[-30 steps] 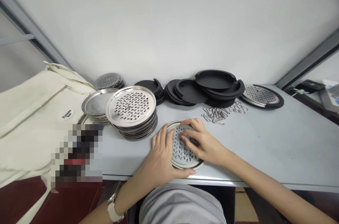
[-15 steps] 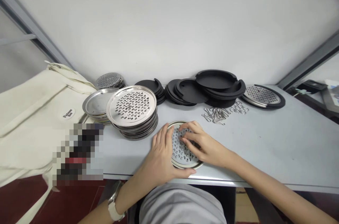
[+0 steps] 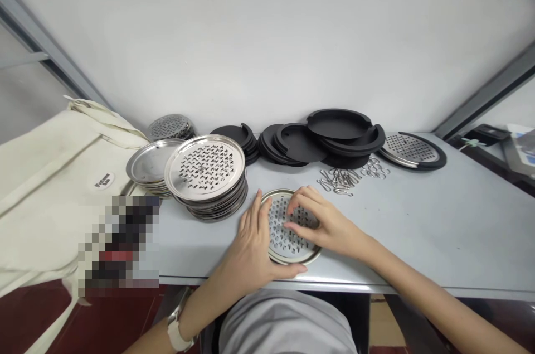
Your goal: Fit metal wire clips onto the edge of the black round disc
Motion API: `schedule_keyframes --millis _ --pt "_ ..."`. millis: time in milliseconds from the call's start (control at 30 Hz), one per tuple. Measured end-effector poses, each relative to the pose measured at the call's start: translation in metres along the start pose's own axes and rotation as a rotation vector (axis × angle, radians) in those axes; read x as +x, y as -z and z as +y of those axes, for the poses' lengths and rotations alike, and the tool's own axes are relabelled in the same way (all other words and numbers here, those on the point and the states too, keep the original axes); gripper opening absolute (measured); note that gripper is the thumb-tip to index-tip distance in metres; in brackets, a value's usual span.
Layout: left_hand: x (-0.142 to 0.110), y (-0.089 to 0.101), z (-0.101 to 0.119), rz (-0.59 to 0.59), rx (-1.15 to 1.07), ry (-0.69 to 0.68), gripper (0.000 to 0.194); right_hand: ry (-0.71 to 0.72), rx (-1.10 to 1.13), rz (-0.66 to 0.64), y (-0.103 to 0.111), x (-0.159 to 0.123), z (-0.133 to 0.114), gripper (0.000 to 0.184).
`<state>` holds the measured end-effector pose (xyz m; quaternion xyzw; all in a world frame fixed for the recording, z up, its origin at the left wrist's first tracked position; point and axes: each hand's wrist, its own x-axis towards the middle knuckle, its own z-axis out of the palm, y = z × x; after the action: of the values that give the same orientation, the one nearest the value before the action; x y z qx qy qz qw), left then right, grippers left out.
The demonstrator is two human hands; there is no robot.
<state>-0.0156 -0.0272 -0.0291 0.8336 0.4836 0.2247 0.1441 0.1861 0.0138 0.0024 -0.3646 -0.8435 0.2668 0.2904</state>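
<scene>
A round metal grater plate [image 3: 288, 228] with rows of raised holes lies flat near the table's front edge. My left hand [image 3: 251, 251] grips its rim, fingers along the left side and thumb along the near edge. Over the plate's right part is my right hand [image 3: 320, 220], its thumb and curved fingers apart with nothing visible between them; the thumb tip is at the perforated surface. To the left stands a stack of larger grater plates [image 3: 204, 167], and behind it a stack of plain metal discs [image 3: 154, 161].
Black round holders [image 3: 340, 125] are piled along the wall. Metal hooks [image 3: 340, 178] and rings [image 3: 375, 169] lie before them. At right sits a grater plate in a black holder [image 3: 412, 150]. More graters [image 3: 170, 126] are stacked at the back left, beside a cream bag [image 3: 50, 192].
My right hand's fingers have spread apart and its index finger has lifted off the plate's middle. My left hand keeps its place on the rim. The view has shifted slightly.
</scene>
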Motion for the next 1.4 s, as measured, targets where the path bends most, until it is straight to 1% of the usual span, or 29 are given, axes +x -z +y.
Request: schedule_keyframes --millis 67,200,400,600,767,967,1133,1300,1400 --pt "0.000 0.000 0.000 -0.004 -0.009 0.007 0.118 -0.005 -0.005 -0.020 0.000 0.000 0.002 0.016" --pt "0.001 0.002 0.000 -0.019 -0.002 0.007 0.116 -0.005 -0.049 -0.022 -0.002 0.001 0.008 0.006" --pt "0.003 0.002 0.002 -0.025 0.017 -0.009 0.117 0.029 -0.067 -0.040 -0.006 0.002 0.009 0.009" --pt "0.002 0.001 0.000 -0.026 0.028 -0.011 0.117 0.022 -0.081 -0.014 -0.008 0.003 0.009 0.011" --pt "0.002 0.000 0.001 -0.027 0.027 0.002 0.117 0.064 -0.098 -0.053 -0.008 0.002 0.009 0.014" --pt "0.002 -0.001 -0.001 0.007 0.012 -0.002 0.120 0.119 -0.120 -0.088 -0.007 0.002 0.010 0.017" --pt "0.002 -0.001 -0.001 0.001 0.019 0.003 0.122 0.149 -0.127 -0.101 -0.007 0.003 0.012 0.018" --pt "0.003 -0.001 0.000 -0.003 0.023 -0.001 0.121 0.147 -0.123 -0.076 -0.008 0.002 0.014 0.018" --pt "0.002 -0.002 -0.001 -0.004 0.022 -0.006 0.120 0.107 -0.109 -0.034 -0.006 0.002 0.013 0.015"
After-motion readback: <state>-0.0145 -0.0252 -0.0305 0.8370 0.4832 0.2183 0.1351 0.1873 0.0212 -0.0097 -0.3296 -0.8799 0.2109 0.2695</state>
